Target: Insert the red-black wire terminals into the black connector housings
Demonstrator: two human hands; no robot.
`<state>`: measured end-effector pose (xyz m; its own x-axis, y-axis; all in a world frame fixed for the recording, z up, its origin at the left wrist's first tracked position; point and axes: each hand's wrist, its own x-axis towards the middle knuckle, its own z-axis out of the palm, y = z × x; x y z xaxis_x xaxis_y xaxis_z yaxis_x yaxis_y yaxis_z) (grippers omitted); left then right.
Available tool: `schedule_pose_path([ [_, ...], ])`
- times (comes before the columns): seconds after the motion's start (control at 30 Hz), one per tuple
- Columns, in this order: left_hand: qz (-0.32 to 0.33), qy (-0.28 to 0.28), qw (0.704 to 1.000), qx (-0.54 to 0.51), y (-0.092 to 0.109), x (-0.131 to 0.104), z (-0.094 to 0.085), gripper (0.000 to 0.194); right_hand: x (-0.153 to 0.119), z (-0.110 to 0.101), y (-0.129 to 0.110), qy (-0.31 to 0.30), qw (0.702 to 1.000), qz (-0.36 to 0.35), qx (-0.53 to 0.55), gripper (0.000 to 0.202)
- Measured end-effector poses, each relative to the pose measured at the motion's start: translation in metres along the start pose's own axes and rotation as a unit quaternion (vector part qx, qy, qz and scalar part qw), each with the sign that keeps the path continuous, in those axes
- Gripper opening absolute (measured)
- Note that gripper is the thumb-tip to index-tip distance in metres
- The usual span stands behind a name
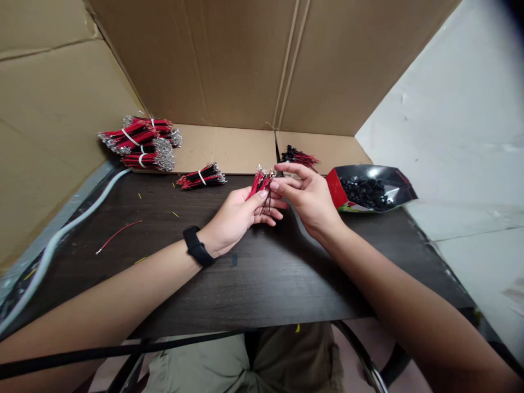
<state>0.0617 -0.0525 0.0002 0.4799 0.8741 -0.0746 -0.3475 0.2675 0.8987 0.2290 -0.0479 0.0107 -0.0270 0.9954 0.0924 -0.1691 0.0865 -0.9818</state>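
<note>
My left hand [242, 215], with a black band on its wrist, holds a bunch of red and black wires [258, 183] under its thumb, their metal-tipped ends pointing up and away. My right hand [313, 199] is at the far ends of that bunch, thumb and fingertips closed around the wire tips. Whether it pinches a single wire or a small part between them is too fine to make out. Just beyond the right hand lies a pile of wires with black connectors [298, 155]. A red and black open box [336, 190] of small black plastic parts stands right of it.
Several tied wire bundles [141, 143] are stacked at the back left, and another tied bundle [201, 177] lies nearer. A loose red wire [118, 234] and yellow scraps are on the dark table [229, 297]. Cardboard walls [229, 65] rise behind; a pale cable [61, 234] runs along the left edge.
</note>
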Motion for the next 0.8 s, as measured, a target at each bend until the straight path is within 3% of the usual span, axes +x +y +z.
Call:
schedule_pose_path([
  [0.47, 0.025, 0.038, 0.999, 0.025, -0.0007, 0.0009, 0.0020, 0.012, -0.0015, 0.0048, 0.0040, -0.002, 1.000, -0.017, -0.006, 0.045],
  [0.67, 0.020, 0.046, 0.999, 0.016, -0.0012, 0.0003, 0.0046, 0.018, -0.0040, 0.0048, 0.0005, 0.037, 0.999, 0.001, -0.018, 0.045],
  [0.8, 0.012, 0.052, 0.999, 0.011, 0.0009, -0.0001, 0.0054, 0.021, -0.0043, 0.0042, -0.0022, 0.075, 0.997, -0.024, -0.021, 0.041],
])
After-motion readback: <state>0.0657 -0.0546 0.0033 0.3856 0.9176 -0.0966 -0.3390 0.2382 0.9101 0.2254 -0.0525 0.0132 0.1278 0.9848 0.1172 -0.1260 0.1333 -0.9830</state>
